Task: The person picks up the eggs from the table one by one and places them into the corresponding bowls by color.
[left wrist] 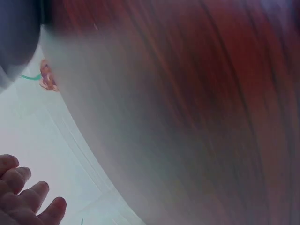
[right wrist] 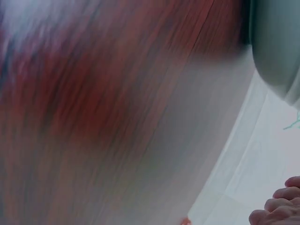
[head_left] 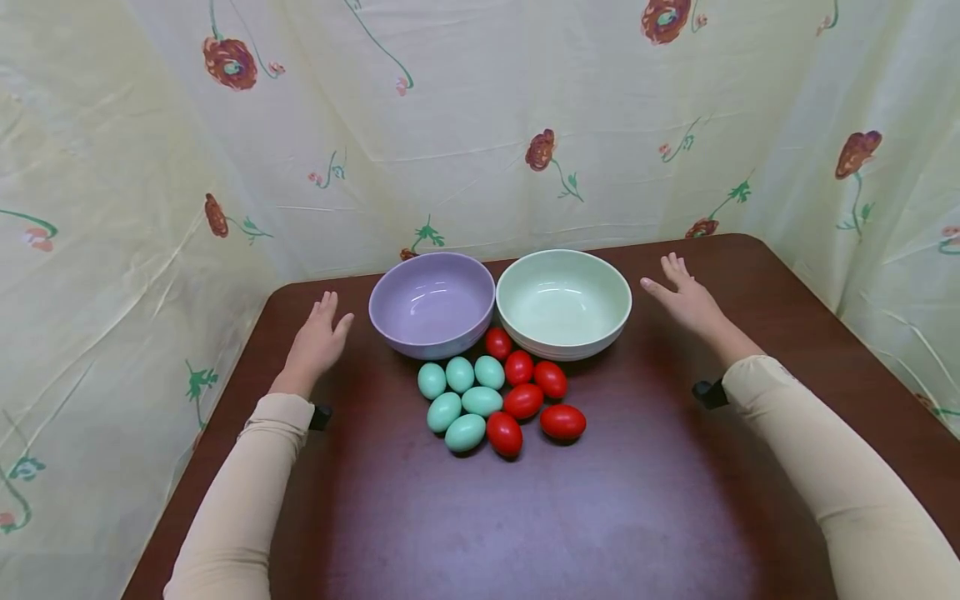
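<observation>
Beside the purple bowl [head_left: 432, 304], my left hand [head_left: 315, 343] is held apart from it with fingers extended and nothing in it. The pale green bowl [head_left: 564, 300] stands against the purple one, and my right hand [head_left: 692, 302] is off to its right, fingers spread, holding nothing. In front of the bowls lie several mint green eggs [head_left: 460, 374] on the left and several red eggs [head_left: 523, 401] on the right, bunched together. Both bowls hold nothing. In the left wrist view the fingertips [left wrist: 35, 197] show at the lower left; the right wrist view catches fingers [right wrist: 281, 206] at the lower right.
A dark brown glossy table [head_left: 540, 525] carries everything. Behind it and along both sides hangs a pale curtain [head_left: 465, 125] with red flower prints. Dark wrist devices [head_left: 710, 393] sit at the cuffs of the beige sleeves [head_left: 840, 467].
</observation>
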`<state>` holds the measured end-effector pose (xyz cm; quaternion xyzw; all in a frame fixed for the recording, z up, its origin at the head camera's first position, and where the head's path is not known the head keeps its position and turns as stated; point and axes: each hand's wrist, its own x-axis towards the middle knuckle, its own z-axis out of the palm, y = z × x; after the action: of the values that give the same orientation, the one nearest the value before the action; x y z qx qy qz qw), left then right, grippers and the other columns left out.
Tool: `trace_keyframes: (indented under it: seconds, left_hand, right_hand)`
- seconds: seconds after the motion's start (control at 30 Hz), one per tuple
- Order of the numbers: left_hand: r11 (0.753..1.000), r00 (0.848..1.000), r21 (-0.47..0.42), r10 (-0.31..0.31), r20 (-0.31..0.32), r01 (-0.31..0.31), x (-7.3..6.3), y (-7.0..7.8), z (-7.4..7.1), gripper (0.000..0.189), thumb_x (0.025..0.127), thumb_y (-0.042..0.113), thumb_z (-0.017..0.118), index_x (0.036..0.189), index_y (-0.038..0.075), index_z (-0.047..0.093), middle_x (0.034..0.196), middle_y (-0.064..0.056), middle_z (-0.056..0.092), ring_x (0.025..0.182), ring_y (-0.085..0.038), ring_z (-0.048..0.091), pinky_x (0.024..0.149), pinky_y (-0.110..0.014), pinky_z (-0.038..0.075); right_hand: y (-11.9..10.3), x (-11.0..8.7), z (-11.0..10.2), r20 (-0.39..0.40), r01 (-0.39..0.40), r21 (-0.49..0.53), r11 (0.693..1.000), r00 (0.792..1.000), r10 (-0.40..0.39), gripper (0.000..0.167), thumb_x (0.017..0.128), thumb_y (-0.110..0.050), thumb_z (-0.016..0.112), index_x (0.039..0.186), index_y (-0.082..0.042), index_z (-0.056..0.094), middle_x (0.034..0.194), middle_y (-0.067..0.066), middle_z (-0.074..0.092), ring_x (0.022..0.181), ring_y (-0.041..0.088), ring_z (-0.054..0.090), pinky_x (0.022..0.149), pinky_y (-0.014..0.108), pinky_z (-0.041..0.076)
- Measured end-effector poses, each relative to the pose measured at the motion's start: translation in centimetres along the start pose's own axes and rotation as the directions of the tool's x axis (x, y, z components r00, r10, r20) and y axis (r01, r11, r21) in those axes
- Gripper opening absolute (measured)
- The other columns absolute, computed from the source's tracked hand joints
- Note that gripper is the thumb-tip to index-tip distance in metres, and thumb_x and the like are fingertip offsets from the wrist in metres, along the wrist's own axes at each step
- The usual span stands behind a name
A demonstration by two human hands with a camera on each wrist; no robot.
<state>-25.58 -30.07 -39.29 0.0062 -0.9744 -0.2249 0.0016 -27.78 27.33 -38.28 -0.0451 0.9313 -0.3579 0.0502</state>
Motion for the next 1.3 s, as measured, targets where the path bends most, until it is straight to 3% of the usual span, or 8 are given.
trace_keyframes:
  seconds: [0.27,0.47,0.93,1.3]
  left_hand:
    - [0.997,1.0,-0.071,-0.004,0.016,0.005,-0.4,0.8,0.3,0.07,0.107,0.043,0.033,0.159,0.005,0.005,0.168,-0.013,0.0,0.154,-0.038,0.003,0.122,-0.061,0.01]
    - [0.993,1.0,-0.115,-0.025,0.011,0.027,-0.5,1.0,0.6,0.071,0.106,0.046,0.032,0.159,0.007,0.007,0.168,-0.012,0.0,0.153,-0.042,0.008,0.121,-0.061,0.013]
    - [0.988,0.999,-0.152,-0.031,-0.009,0.029,-0.7,1.7,0.9,0.066,0.106,0.048,0.031,0.159,0.009,0.02,0.166,-0.011,0.015,0.152,-0.04,0.018,0.122,-0.058,0.017]
    - [0.969,0.997,-0.235,-0.081,-0.008,0.077,-1.3,2.3,0.8,0.066,0.105,0.053,0.032,0.159,0.017,0.024,0.164,-0.012,0.024,0.152,-0.04,0.02,0.12,-0.061,0.02]
  right_hand:
    - [-1.2,-0.5,0.6,0.024,0.01,0.068,0.998,1.0,-0.012,0.084,0.103,-0.057,0.035,0.157,-0.003,0.002,0.165,0.014,-0.01,0.153,0.034,-0.012,0.122,0.062,0.0]
    - [-1.6,-0.9,1.0,0.032,0.005,0.146,0.989,0.999,-0.01,0.081,0.103,-0.056,0.035,0.158,-0.005,0.004,0.166,0.01,-0.007,0.155,0.031,-0.009,0.123,0.06,0.001]
    - [-1.7,-1.4,1.5,0.062,-0.033,0.198,0.98,0.998,0.021,0.076,0.103,-0.055,0.037,0.159,-0.013,0.007,0.167,0.006,-0.001,0.155,0.034,-0.002,0.122,0.061,0.01]
    - [-2.0,-1.8,2.0,0.063,-0.048,0.251,0.967,0.997,0.033,0.071,0.104,-0.05,0.04,0.159,-0.015,0.012,0.167,0.006,0.005,0.155,0.035,0.004,0.121,0.061,0.016]
